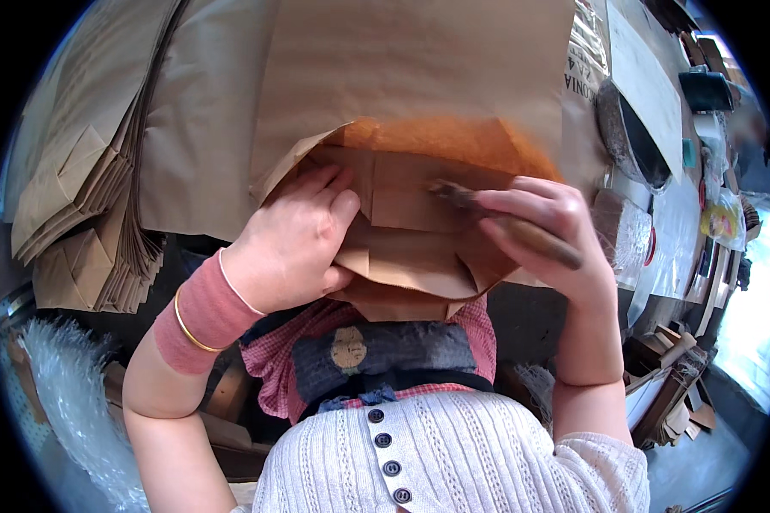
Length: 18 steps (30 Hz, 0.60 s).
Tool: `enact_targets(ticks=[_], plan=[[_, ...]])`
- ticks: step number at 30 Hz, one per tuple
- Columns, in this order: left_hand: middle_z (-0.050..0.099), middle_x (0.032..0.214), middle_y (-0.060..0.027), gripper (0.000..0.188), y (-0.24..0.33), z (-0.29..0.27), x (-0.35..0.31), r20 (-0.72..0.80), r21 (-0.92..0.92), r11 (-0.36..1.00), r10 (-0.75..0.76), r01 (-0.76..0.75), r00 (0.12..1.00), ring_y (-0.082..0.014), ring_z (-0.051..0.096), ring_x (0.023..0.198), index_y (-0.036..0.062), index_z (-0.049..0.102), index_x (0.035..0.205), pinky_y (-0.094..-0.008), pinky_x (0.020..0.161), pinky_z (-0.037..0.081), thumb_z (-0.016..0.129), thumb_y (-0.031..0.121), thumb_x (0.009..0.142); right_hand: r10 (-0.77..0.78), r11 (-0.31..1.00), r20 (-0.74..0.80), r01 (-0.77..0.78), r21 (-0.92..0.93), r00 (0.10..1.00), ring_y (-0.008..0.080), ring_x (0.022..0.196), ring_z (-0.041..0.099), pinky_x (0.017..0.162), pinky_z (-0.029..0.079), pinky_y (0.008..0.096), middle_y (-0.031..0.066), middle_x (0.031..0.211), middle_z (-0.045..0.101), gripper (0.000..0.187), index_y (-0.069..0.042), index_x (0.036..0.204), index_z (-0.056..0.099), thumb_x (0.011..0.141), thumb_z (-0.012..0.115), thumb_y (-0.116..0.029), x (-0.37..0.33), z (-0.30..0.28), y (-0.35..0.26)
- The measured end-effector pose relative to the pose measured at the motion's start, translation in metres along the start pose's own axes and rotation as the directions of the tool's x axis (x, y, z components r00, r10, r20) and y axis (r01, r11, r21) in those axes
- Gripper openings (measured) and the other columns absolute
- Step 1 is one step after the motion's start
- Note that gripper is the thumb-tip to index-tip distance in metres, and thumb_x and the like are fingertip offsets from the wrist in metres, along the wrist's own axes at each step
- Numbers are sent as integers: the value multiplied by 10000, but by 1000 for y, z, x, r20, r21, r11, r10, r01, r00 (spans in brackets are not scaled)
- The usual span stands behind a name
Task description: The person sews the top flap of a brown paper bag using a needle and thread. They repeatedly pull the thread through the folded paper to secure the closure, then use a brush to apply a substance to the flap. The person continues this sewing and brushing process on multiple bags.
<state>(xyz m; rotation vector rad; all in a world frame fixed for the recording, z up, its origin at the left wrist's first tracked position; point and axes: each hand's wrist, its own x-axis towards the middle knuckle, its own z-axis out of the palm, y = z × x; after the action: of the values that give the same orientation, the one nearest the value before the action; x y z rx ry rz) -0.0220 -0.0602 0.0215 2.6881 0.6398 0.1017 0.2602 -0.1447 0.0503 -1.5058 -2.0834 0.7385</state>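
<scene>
A large brown paper bag [419, 68] lies on the table in front of me, its near end folded open into a wide mouth. With curled fingers, my left hand [295, 231] grips the left side of that opening. My right hand [556, 222] is closed round the wooden handle of a brush [543, 243]. The brush's dark, blurred bristles are over the inner flap of the opened end; I cannot tell whether they touch it. An orange patch [453, 137] runs along the far edge of the opening.
A stack of folded brown paper bags [85, 197] lies at the left. To the right are a dark rounded bowl [629, 137], a white board [646, 68] and clear plastic wrap [620, 235]. Cardboard pieces [672, 385] stand low at right; shredded clear plastic [77, 393] hangs at lower left.
</scene>
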Motion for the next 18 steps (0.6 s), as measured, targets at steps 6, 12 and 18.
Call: enact_targets(ticks=[6, 12, 18], plan=[[600, 1003, -214, 107, -9, 8, 18, 23, -298, 917, -270, 264, 963, -415, 586, 928, -27, 593, 876, -449, 808, 478, 645, 38, 809, 411, 904, -555, -241, 354, 724, 121, 719, 650, 658, 516, 259, 80, 819, 709, 85, 20, 890, 715, 841, 670, -34, -25, -2, -22], [581, 920, -204, 90, -16, 42, 29, -232, -124, 972, -222, 197, 947, -385, 563, 949, -27, 596, 779, -440, 812, 468, 653, 43, 776, 480, 848, -369, -313, 428, 796, 80, 707, 623, 641, 500, 230, 37, 757, 679, 73, 13, 883, 694, 878, 660, -51, -18, 45, -31], [645, 806, -204, 107, -34, 39, 43, -132, -181, 944, -300, 275, 945, -384, 618, 781, -26, 626, 808, -447, 701, 494, 666, 71, 782, 541, 626, -243, -192, 756, 805, 47, 687, 579, 601, 476, 229, 7, 712, 648, 84, 19, 838, 655, 888, 658, -49, 14, 89, -49]])
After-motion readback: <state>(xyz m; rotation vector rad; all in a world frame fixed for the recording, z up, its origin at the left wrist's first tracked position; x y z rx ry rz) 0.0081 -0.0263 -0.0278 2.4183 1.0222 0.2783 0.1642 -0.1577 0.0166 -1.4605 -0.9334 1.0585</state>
